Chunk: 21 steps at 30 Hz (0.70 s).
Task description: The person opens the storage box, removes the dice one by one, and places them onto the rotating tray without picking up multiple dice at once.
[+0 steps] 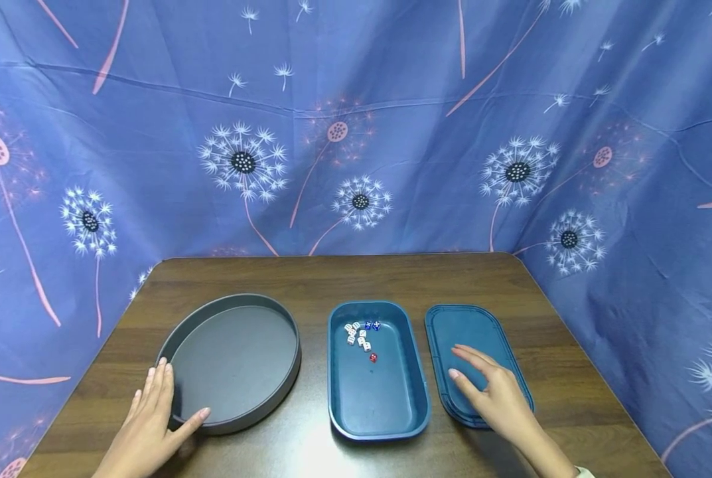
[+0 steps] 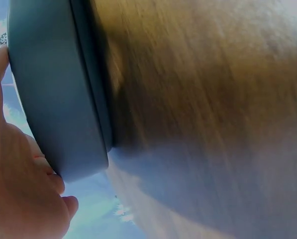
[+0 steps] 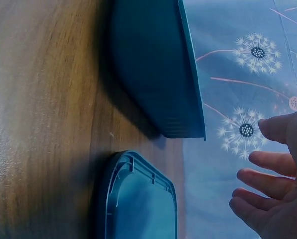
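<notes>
My left hand (image 1: 179,392) rests against the near-left rim of a round grey tray (image 1: 272,392); its fingers lie straight along the outer wall and the thumb lies on the near rim. The left wrist view shows the tray's wall (image 2: 58,89) against that hand (image 2: 19,189). To the tray's right stands a blue rectangular box (image 1: 379,405) with several small dice (image 1: 360,335) in its far end, white, blue and one red. My right hand (image 1: 469,365) hovers over the box's blue lid (image 1: 457,325), fingers spread and relaxed, holding nothing. The right wrist view shows the box (image 3: 153,69), the lid (image 3: 138,199) and the hand (image 3: 272,189).
Everything sits on a dark wooden table (image 1: 344,279). A blue cloth printed with dandelions (image 1: 356,133) closes it in at the back and on both sides. Bare wood lies behind the tray and the box.
</notes>
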### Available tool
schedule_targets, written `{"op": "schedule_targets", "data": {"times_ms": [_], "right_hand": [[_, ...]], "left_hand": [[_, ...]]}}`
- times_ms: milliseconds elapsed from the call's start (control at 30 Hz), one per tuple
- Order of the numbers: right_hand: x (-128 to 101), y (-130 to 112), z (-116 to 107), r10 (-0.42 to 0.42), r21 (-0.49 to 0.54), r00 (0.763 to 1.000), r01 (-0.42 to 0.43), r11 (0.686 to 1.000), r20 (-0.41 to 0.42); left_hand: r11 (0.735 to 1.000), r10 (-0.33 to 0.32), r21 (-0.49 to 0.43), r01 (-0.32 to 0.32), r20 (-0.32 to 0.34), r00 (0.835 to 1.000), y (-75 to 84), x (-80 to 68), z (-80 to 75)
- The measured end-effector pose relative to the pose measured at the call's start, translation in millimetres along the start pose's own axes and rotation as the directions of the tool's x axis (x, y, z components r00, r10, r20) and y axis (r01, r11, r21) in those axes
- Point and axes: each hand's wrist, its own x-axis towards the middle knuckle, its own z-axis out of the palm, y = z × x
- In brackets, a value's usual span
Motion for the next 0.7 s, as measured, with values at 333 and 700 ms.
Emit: {"op": "schedule_targets", "data": {"times_ms": [333,700], "right_hand": [[16,-7,8,-0.049,0.028,0.999,0.049,0.998,-0.005],[47,-36,32,0.010,0.199,0.999,-0.019,0.980,0.045]], "left_hand": [[0.999,-0.054,0.005,0.054,0.057,0.997,-9.0,-8.1,-4.4],[0.998,-0.057,-0.013,0.058,0.080,0.995,-6.7,-6.2,-5.2]]}}
